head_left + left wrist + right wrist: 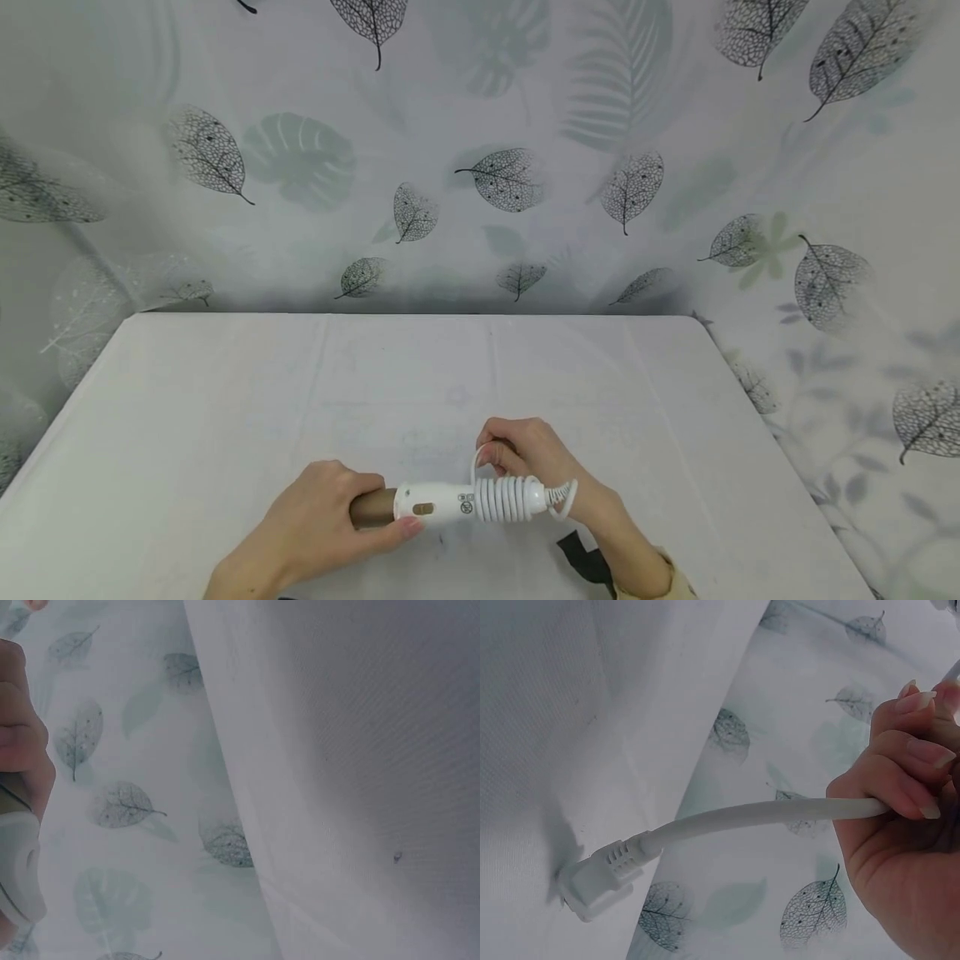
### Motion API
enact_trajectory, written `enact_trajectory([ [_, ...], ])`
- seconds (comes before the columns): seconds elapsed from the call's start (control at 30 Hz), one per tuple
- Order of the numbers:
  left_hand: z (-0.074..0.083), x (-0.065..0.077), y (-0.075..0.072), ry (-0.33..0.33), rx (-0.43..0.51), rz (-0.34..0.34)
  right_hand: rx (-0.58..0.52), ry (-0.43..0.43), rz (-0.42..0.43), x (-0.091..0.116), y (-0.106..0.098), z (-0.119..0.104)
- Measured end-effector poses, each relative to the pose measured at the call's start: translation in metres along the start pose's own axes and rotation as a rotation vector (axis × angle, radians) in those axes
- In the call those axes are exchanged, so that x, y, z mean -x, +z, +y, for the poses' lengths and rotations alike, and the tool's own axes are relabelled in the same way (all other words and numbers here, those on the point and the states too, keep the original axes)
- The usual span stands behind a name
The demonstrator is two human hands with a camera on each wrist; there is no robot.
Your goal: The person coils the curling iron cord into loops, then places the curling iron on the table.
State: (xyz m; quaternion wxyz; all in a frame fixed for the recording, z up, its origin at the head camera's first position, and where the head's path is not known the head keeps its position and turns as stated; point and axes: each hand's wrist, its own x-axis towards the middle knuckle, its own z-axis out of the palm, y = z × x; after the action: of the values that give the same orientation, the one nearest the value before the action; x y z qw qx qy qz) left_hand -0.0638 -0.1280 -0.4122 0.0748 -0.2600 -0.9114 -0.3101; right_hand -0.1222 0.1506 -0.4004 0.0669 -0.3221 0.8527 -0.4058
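A hair styling iron with a white handle [438, 502] and a brown barrel [372, 508] is held level over the table. My left hand [318, 521] grips the barrel, its thumb lying along the handle's near side. Several turns of white cord [504, 499] are wound around the handle near its right end. Behind the handle, my right hand [543, 458] pinches the cord with curled fingers. In the right wrist view the cord [765, 814] runs out of that hand to a white plug [600, 881]. The left wrist view catches only part of the left hand [22, 727] and iron.
A white cloth-covered table [405, 375] spreads beneath both hands. Leaf-printed curtains [502, 250] stand behind it and along its sides. A black strip [588, 562] shows beside the right forearm.
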Motion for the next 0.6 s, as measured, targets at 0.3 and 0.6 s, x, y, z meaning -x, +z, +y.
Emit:
enact_trajectory([
  [0.3,-0.0014,0.0008,-0.0038,-0.059,-0.026,-0.052,-0.046,0.003,-0.02,0.0024,-0.0037,0.0028],
  [0.6,-0.0013,0.003,-0.0046,-0.053,-0.063,-0.063,-0.018,0.083,-0.036,0.0047,-0.0052,0.0031],
])
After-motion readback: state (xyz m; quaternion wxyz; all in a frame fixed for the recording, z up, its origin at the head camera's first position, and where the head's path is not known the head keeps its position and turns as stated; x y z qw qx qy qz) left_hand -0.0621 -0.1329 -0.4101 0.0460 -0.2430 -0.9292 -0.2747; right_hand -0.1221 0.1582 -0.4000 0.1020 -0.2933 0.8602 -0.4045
